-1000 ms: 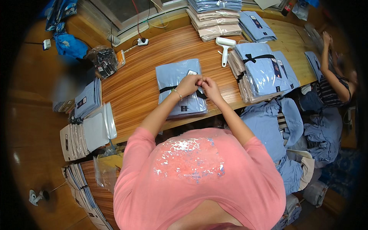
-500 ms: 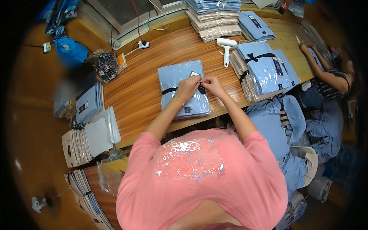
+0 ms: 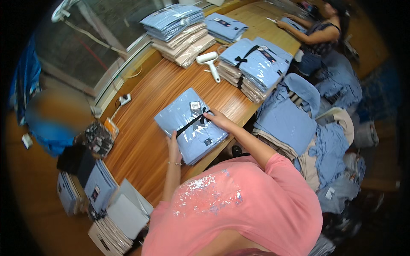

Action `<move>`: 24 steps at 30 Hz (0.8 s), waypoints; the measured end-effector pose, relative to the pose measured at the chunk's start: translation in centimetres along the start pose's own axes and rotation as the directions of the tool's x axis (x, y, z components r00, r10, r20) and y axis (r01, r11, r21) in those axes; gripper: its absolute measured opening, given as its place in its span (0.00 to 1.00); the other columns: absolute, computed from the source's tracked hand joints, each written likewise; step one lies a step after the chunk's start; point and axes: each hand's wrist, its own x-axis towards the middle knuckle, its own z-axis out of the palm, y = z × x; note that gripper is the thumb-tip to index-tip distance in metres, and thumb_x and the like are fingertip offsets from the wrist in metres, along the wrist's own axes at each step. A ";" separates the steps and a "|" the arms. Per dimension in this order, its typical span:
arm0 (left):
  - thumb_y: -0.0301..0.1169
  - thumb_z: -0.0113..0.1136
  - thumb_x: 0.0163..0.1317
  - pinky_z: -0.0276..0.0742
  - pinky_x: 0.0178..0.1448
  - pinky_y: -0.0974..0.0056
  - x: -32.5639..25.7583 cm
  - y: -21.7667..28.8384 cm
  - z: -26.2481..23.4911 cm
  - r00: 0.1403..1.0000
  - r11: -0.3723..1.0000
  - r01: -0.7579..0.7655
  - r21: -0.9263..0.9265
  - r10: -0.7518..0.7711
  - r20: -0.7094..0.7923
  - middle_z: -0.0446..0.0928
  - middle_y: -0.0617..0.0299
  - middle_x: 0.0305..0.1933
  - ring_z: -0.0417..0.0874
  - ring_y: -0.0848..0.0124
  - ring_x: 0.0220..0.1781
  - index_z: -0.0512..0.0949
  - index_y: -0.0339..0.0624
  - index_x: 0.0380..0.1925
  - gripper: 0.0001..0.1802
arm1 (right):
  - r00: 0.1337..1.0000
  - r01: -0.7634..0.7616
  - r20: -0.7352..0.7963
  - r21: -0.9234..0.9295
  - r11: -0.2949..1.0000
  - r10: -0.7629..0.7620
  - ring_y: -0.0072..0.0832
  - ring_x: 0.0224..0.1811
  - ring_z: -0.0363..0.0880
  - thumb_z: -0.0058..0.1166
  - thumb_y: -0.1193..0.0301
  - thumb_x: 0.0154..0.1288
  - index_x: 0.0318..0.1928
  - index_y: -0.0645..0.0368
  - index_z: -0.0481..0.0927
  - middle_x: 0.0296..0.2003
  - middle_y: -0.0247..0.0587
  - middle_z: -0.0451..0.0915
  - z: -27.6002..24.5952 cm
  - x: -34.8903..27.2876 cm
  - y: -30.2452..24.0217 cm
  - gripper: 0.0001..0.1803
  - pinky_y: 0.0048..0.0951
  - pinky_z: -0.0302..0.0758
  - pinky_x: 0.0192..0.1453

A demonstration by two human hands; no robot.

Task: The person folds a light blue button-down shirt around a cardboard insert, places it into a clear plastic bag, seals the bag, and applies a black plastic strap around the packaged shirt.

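Observation:
A bundle of folded light-blue shirts [image 3: 188, 112] in transparent plastic lies at an angle near the table's front edge. A black ribbon [image 3: 185, 127] runs across it, tied in a bow towards its right side, beside a small white label [image 3: 195, 105]. My left hand [image 3: 174, 148] grips the bundle's left edge, thumb up at the ribbon's end and the other fingers hidden. At the right edge, my right hand [image 3: 218, 120] holds the bundle by the bow, thumb on top. Whether the bundle is lifted off the wood, I cannot tell.
A white lint roller [image 3: 209, 66] lies beyond the bundle. Tied blue shirts [image 3: 254, 59] sit to its right, a tall packaged stack [image 3: 175, 32] behind. Packs and grey sheets [image 3: 127, 215] lie at left. Loose garments [image 3: 285, 123] pile at right; another person [image 3: 318, 36] works far right.
My fingers have left the ribbon's ends, now tied in a bow. Both hands have moved to the bundle's sides, and it has turned. The view has swung right.

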 end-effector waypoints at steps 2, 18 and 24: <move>0.33 0.50 0.65 0.59 0.65 0.61 -0.5 1.5 1.5 0.999 0.999 -0.036 -0.032 0.037 0.025 0.62 0.52 0.62 0.64 0.63 0.62 0.54 0.33 0.62 0.30 | 0.989 0.101 -0.105 -0.047 0.994 -0.105 0.39 0.50 0.75 0.52 0.48 0.60 0.55 0.67 0.70 0.49 0.56 0.76 -0.9 -0.7 -1.4 0.35 0.33 0.69 0.56; 0.15 0.46 0.60 0.56 0.67 0.59 2.8 8.5 38.0 0.858 0.901 -0.240 -0.360 0.370 0.355 0.61 0.51 0.63 0.65 0.62 0.61 0.51 0.35 0.62 0.29 | 0.845 0.155 -0.307 -0.642 0.751 -0.437 0.34 0.41 0.78 0.47 0.55 0.59 0.41 0.64 0.81 0.41 0.50 0.81 -35.5 4.9 -22.5 0.24 0.29 0.72 0.47; 0.20 0.53 0.60 0.58 0.66 0.59 4.7 0.8 39.2 0.936 0.962 -0.169 -0.217 0.225 0.269 0.63 0.54 0.62 0.65 0.62 0.61 0.57 0.34 0.59 0.28 | 0.867 0.091 -0.286 -0.715 0.693 -0.408 0.50 0.49 0.74 0.40 0.54 0.66 0.52 0.59 0.72 0.50 0.56 0.74 -38.5 10.8 -9.8 0.25 0.40 0.68 0.54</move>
